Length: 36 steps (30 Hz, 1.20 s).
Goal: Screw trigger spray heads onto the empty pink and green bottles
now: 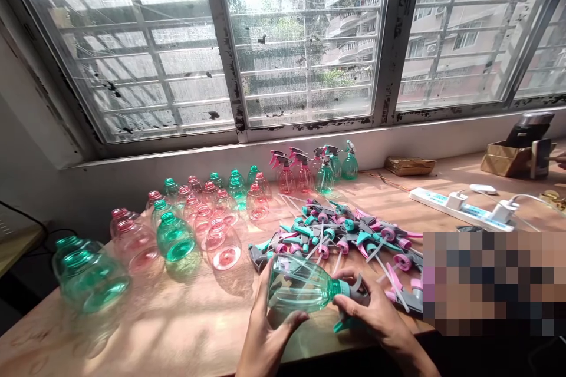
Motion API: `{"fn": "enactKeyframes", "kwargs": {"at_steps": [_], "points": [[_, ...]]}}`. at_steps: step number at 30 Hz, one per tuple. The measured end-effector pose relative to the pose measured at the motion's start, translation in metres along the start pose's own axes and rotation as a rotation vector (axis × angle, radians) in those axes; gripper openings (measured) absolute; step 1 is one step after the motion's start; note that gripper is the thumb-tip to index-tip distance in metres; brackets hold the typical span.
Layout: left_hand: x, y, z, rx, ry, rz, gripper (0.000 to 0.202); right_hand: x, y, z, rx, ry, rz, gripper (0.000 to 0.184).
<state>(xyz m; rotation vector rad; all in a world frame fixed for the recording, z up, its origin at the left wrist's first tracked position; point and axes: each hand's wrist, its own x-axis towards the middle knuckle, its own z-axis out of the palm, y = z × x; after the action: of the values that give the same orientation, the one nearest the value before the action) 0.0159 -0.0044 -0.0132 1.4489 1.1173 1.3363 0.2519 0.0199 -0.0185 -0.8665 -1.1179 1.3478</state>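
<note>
A clear green spray bottle [297, 291] lies sideways between my hands, just above the table's front edge. My left hand [273, 321] is wrapped round its wide base end, thumb below. At the neck, my right hand [365, 303] grips the grey and teal trigger sprayer head [359, 291], its fingers closed round the collar. The thin dip tube shows inside the bottle. Right behind my hands spreads a pile of loose trigger sprayer heads [322, 230] in pink, teal and grey.
Several open green bottles [175, 238] and pink bottles [223, 247] stand at the left. Finished spray bottles [305, 177] with heads stand by the window wall. At the right are a white power strip [460, 209], a brown package [409, 165] and a cardboard box [504, 159]. A blurred patch covers the lower right.
</note>
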Motion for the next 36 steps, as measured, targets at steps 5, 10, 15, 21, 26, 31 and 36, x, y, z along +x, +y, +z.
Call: {"fn": "enactKeyframes", "kwargs": {"at_steps": [5, 10, 15, 21, 26, 31, 36], "points": [[-0.0034, -0.001, -0.0026, -0.024, -0.024, 0.019, 0.087, 0.0011, -0.0019, 0.0, 0.059, -0.03, 0.014, 0.048], [-0.0069, -0.0047, 0.0001, -0.052, -0.014, 0.026, 0.094, 0.0, -0.0053, 0.0007, 0.085, -0.026, 0.021, 0.049], [-0.0052, -0.0028, 0.0001, -0.006, 0.023, 0.007, 0.101, -0.0019, -0.0061, 0.001, 0.016, -0.034, 0.011, 0.045], [-0.0048, -0.0012, 0.0008, -0.001, -0.006, 0.051, 0.1, -0.0012, -0.0041, 0.0005, 0.074, -0.021, 0.01, 0.045], [-0.0041, -0.0058, -0.0002, 0.027, -0.036, 0.093, 0.082, -0.0006, -0.0032, 0.0, 0.09, -0.024, 0.021, 0.047], [-0.0032, -0.0058, -0.0015, -0.005, -0.044, 0.083, 0.082, -0.0009, -0.0039, 0.0002, 0.043, -0.021, 0.015, 0.046], [-0.0058, 0.0006, 0.0008, -0.06, -0.048, 0.042, 0.091, -0.0018, -0.0044, 0.0, 0.04, -0.035, 0.028, 0.046]]}}
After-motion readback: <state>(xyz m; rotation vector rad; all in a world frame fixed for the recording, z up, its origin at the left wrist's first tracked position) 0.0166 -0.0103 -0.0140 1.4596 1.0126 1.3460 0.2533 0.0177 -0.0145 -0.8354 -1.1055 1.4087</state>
